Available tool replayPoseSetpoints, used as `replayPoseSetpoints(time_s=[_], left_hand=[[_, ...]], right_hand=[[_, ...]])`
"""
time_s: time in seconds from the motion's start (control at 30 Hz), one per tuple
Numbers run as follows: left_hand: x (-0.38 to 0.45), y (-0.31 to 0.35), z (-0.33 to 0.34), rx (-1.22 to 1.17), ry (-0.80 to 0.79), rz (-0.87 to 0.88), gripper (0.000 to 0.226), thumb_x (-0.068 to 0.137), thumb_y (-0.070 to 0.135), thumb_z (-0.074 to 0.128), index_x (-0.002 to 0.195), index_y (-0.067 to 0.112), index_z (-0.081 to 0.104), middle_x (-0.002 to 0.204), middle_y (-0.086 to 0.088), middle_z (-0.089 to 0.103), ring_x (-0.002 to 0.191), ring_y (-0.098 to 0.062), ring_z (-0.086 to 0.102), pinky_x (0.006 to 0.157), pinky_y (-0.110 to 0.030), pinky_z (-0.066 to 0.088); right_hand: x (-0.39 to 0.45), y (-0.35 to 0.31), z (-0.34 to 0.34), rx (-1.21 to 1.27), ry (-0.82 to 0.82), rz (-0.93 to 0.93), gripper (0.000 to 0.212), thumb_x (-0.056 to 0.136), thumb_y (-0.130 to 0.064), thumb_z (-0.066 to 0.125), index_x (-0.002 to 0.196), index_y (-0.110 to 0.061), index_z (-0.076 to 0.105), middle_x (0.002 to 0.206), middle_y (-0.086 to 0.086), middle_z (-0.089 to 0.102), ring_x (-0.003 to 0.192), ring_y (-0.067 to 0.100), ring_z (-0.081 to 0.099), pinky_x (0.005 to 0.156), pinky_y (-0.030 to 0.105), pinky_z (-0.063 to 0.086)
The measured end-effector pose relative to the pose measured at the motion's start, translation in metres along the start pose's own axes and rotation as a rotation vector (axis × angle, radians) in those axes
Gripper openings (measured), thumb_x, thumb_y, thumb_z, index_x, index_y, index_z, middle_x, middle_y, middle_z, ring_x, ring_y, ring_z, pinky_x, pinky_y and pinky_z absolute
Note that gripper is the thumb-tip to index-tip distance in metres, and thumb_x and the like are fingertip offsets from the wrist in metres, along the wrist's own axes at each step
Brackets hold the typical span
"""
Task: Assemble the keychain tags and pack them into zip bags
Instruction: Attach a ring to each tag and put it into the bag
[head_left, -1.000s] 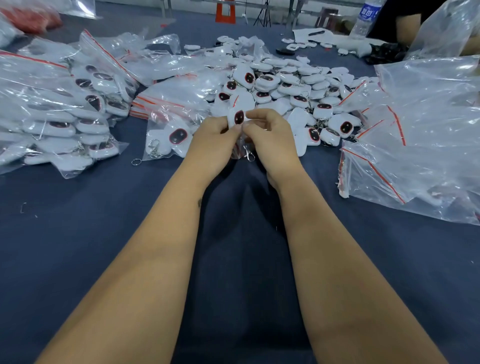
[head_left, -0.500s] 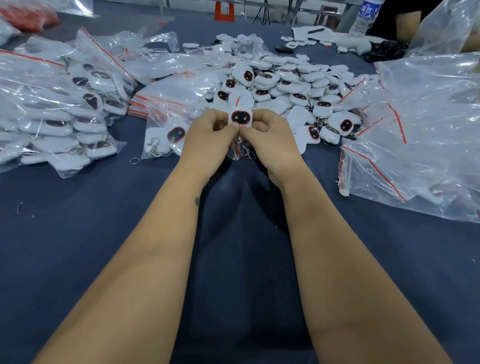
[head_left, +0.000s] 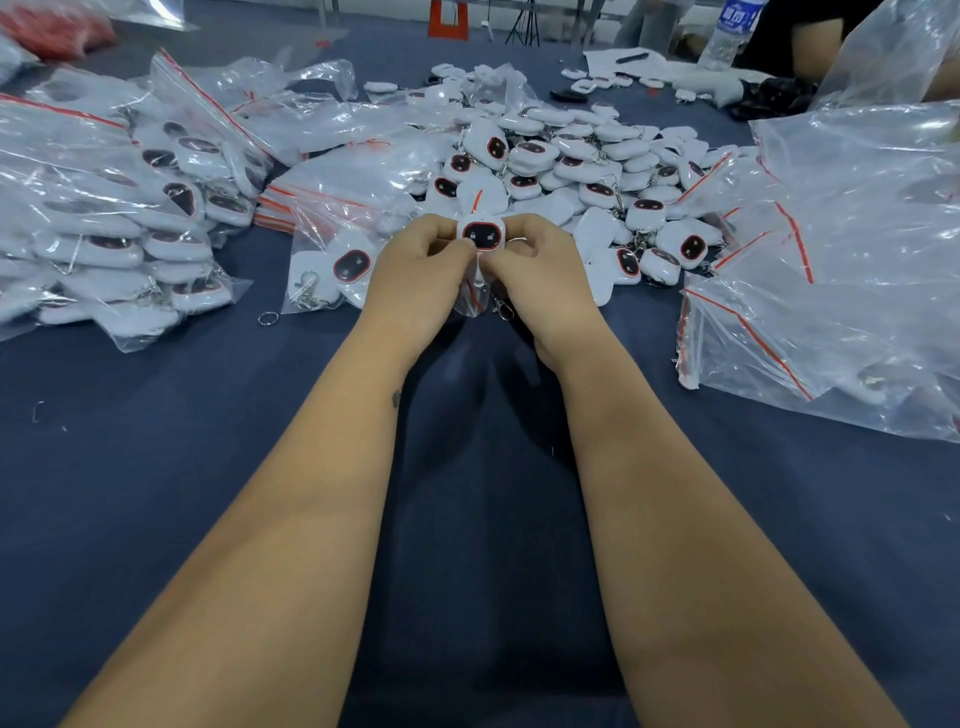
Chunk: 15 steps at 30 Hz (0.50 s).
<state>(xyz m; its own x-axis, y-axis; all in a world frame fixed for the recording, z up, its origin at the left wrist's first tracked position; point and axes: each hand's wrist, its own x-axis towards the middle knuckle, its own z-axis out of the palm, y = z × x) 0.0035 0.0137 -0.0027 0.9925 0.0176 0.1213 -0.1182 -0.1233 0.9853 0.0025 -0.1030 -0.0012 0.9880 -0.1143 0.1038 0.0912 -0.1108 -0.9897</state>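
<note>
Presently, a single white keychain tag (head_left: 482, 235) with a dark, red-rimmed oval face is held at the centre of the head view, pinched from both sides. The fingers of the left hand (head_left: 421, 278) are curled against the tag's left edge and those of the right hand (head_left: 540, 280) against its right edge, so both hands are clamped on the same piece. A small zip bag (head_left: 470, 299) with a red strip is seen below the tag between the two hands; whether the tag is partly inside it cannot be told. A metal clasp (head_left: 503, 306) hangs just under the right hand. At twelve to one o'clock from the hands, a heap of loose tags (head_left: 576, 166) is spread on the dark blue table (head_left: 156, 441). At nine o'clock, just beside the left hand, a packed bag (head_left: 327, 260) holding one tag and a clasp is laid flat, and a loose split ring (head_left: 268, 318) lies near its lower corner. At ten o'clock a pile of filled bags (head_left: 104, 223) is recorded. At three o'clock a stack of clear zip bags (head_left: 841, 270) with red seals is noted. A water bottle (head_left: 727, 31) stands at one o'clock, far back.
</note>
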Motion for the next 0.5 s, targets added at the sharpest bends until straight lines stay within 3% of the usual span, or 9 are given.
replayPoseSetpoints(time_s=[0.1, 0.23, 0.33, 0.5], left_hand=[[-0.0011, 0.0015, 0.0003, 0.007, -0.009, -0.004, 0.014, 0.084, 0.022, 0.056, 0.091, 0.024, 0.067, 0.086, -0.001, 0.069, 0.082, -0.016, 0.064, 0.087, -0.045, 0.054], [-0.0010, 0.0040, 0.0005, 0.011, -0.007, -0.031, 0.018, 0.073, 0.028, 0.054, 0.085, 0.021, 0.065, 0.085, -0.008, 0.067, 0.079, -0.018, 0.059, 0.089, -0.048, 0.052], [-0.0011, 0.0041, 0.0006, 0.022, -0.007, -0.038, 0.017, 0.072, 0.028, 0.054, 0.083, 0.020, 0.065, 0.093, -0.015, 0.069, 0.081, -0.021, 0.061, 0.090, -0.051, 0.052], [-0.0003, 0.0034, 0.0012, 0.060, -0.016, -0.047, 0.021, 0.071, 0.034, 0.056, 0.080, 0.017, 0.063, 0.096, -0.019, 0.069, 0.090, -0.034, 0.065, 0.092, -0.054, 0.050]], right_hand=[[-0.0002, -0.0019, -0.0010, 0.013, 0.007, -0.005, 0.007, 0.088, -0.009, 0.060, 0.092, -0.014, 0.064, 0.069, 0.004, 0.056, 0.067, 0.017, 0.052, 0.062, 0.033, 0.043], [-0.0010, -0.0020, -0.0009, 0.011, 0.011, -0.039, 0.013, 0.090, -0.008, 0.057, 0.088, -0.018, 0.066, 0.059, -0.009, 0.057, 0.057, 0.007, 0.052, 0.058, 0.027, 0.044], [-0.0011, -0.0011, -0.0004, 0.029, 0.012, -0.027, 0.012, 0.089, -0.008, 0.057, 0.087, -0.016, 0.065, 0.067, 0.000, 0.059, 0.068, 0.017, 0.054, 0.066, 0.034, 0.045], [-0.0010, -0.0011, -0.0006, 0.037, 0.024, -0.001, 0.010, 0.087, -0.008, 0.058, 0.081, -0.013, 0.063, 0.075, 0.010, 0.059, 0.072, 0.023, 0.053, 0.067, 0.039, 0.044]])
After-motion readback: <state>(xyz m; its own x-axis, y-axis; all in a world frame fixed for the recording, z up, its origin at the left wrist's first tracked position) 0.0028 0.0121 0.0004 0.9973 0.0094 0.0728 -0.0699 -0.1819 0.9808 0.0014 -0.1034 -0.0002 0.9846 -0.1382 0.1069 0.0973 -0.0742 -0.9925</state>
